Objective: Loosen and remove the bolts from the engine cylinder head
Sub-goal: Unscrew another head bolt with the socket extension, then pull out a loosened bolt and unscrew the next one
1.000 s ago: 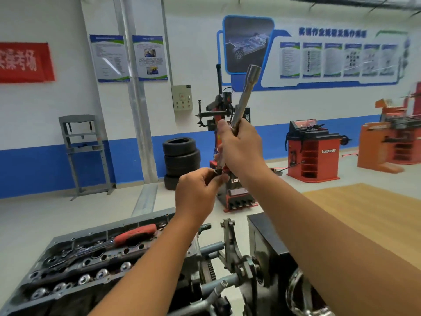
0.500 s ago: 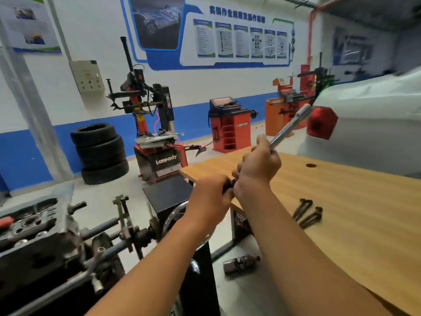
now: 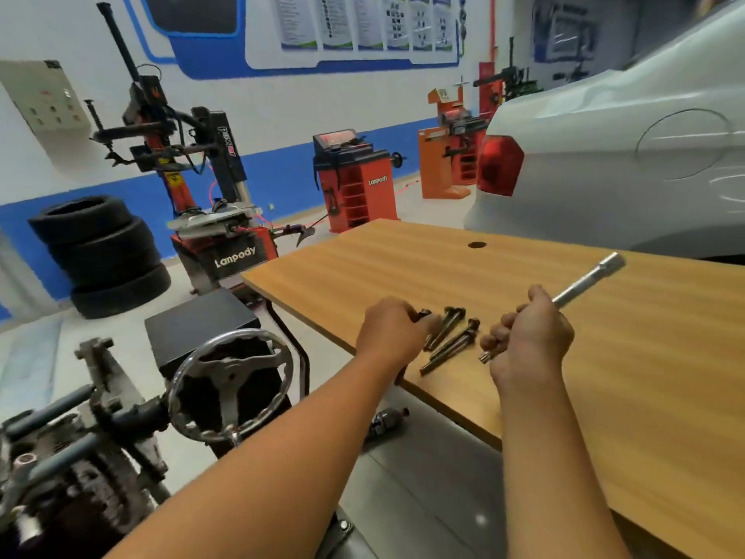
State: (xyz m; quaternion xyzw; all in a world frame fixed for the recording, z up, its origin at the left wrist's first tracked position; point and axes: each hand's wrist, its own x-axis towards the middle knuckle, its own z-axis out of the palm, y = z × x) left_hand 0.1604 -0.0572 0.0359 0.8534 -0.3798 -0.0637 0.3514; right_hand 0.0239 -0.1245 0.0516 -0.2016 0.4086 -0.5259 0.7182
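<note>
Bolts (image 3: 447, 340) lying on table (image 3: 604, 397); left hand (image 3: 393, 330) setting down another bolt; right hand (image 3: 528, 340) clenching socket wrench (image 3: 584, 282); steel, stiff, likely oily; take by shank.

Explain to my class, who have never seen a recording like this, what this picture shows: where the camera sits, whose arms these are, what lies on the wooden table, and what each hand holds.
There is no robot here. A person wears one camera on the head, looking forward and down, so the two arms reaching in from below are that person's own.

The right hand grips a long silver socket wrench, its shaft slanting up to the right over the wooden table. The left hand is curled round a dark bolt at the table's near edge. Beside it two more long bolts lie on the wood, close together.

At lower left stands the engine stand with its round handwheel. Behind are stacked tyres, red workshop machines and a silver car.
</note>
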